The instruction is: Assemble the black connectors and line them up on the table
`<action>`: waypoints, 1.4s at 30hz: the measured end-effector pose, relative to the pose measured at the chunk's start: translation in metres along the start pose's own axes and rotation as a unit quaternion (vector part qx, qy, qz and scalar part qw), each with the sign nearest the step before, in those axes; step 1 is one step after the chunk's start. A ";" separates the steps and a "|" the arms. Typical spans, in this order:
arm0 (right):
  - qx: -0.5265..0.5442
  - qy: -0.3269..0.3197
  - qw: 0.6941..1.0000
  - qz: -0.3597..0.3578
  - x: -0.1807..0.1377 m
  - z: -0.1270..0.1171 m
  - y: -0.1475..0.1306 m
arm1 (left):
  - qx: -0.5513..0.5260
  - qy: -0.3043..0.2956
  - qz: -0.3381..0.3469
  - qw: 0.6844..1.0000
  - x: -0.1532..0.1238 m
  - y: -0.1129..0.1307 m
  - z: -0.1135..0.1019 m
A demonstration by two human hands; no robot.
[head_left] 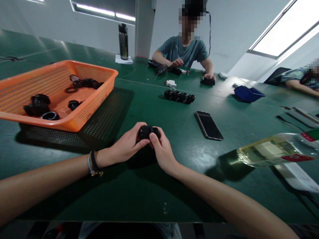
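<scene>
Above the table, both hands clasp a black part.

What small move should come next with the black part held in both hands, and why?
Probably a short twist of the right hand against the left hand, to seat the part. Both hands pinch it from opposite ends over the table, and it seems to be two joined black pieces. Similar parts lie in a row farther out.

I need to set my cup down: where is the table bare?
Bare table lies between the orange basket and the phone, from the black part held by left hand and right hand out to the row of black parts. Crowded: around the bottle.
</scene>
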State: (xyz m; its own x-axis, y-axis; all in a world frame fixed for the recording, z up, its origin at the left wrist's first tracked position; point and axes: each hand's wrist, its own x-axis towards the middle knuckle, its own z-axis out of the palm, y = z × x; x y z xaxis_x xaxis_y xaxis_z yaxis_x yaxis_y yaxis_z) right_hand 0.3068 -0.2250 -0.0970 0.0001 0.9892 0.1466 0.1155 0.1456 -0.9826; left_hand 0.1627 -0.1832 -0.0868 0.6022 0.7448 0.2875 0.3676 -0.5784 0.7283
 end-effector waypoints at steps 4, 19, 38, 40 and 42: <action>-0.115 -0.053 0.989 -0.072 0.015 -0.014 0.004 | -0.053 0.008 -0.012 0.999 0.001 0.001 -0.001; -0.238 -0.037 0.934 -0.263 0.017 -0.022 0.010 | -0.158 -0.046 -0.047 0.985 0.002 -0.005 0.001; -0.135 -0.012 0.983 -0.120 -0.003 -0.008 0.002 | -0.078 0.013 -0.035 0.996 -0.003 0.009 -0.001; -0.120 -0.006 0.988 -0.100 -0.004 -0.006 0.001 | -0.068 0.013 -0.028 0.997 -0.003 0.009 -0.001; -0.110 -0.006 0.990 -0.083 -0.006 -0.005 -0.001 | -0.052 0.014 -0.018 0.998 -0.002 0.007 -0.002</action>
State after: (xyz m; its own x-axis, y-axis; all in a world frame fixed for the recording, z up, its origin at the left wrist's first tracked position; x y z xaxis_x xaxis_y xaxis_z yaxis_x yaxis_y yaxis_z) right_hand 0.3116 -0.2308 -0.0967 -0.0493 0.9520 0.3021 0.3268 0.3012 -0.8958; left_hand 0.1626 -0.1885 -0.0812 0.5689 0.7745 0.2766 0.3128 -0.5149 0.7981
